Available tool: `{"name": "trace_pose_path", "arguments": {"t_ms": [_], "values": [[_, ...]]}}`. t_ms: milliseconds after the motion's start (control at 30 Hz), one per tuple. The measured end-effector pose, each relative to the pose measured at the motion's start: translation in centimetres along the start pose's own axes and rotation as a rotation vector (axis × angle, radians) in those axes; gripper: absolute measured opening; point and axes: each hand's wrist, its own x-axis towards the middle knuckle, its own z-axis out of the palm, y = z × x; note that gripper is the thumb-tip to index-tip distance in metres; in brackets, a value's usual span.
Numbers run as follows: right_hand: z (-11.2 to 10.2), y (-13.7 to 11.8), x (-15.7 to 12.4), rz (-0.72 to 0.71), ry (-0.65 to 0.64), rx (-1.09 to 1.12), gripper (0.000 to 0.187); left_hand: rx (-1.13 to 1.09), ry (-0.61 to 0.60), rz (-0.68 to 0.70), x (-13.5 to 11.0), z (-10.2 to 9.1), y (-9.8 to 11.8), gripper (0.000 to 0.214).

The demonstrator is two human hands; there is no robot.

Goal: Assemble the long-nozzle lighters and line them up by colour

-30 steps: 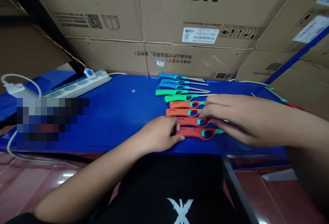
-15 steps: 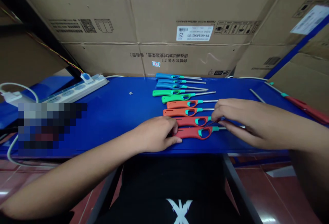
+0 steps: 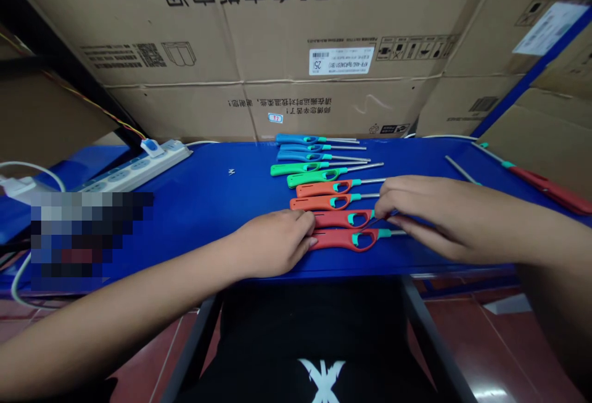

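Observation:
Long-nosed gas lighters lie side by side across the blue table, their metal barrels pointing right. Nearest to me are a lower red lighter (image 3: 340,240) and an upper red lighter (image 3: 333,219). My left hand (image 3: 275,244) rests at their handle ends, fingers curled over the upper one and thumb against the lower one. At the other end, the closed fingers of my right hand (image 3: 416,212) pinch the upper red lighter near its teal collar, hiding most of its barrel. Just beyond are an orange lighter (image 3: 312,203) and a second orange lighter (image 3: 314,189).
Farther back lie two green lighters (image 3: 308,178) and three blue lighters (image 3: 296,156). Another red lighter (image 3: 550,187) and a metal tube (image 3: 457,166) are at right. Small metal bits (image 3: 232,172) and a power strip (image 3: 124,169) sit left. A cardboard box (image 3: 277,27) stands behind.
My left thumb has drawn back slightly to the left along the lower red lighter's end. The view has shifted a little; my right hand keeps its hold and the lighters stay in their row.

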Motion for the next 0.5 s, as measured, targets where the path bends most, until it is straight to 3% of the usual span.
{"name": "trace_pose_path", "arguments": {"t_ms": [233, 367, 433, 500], "values": [[0.0, -0.1, 0.1, -0.005, 0.018, 0.011, 0.018, 0.286, 0.027, 0.068, 0.5, 0.9, 0.3, 0.031], [0.0, -0.2, 0.1, -0.009, 0.028, 0.010, 0.020, 0.262, 0.061, 0.064, 0.9, 0.5, 0.4, 0.032], [0.1, -0.2, 0.1, -0.008, 0.026, -0.004, 0.020, 0.188, 0.106, 0.050, 1.2, -0.6, -0.7, 0.032], [0.1, -0.2, 0.1, -0.008, 0.040, -0.012, 0.021, 0.139, 0.165, -0.011, 1.5, -2.2, -3.3, 0.034]]}}
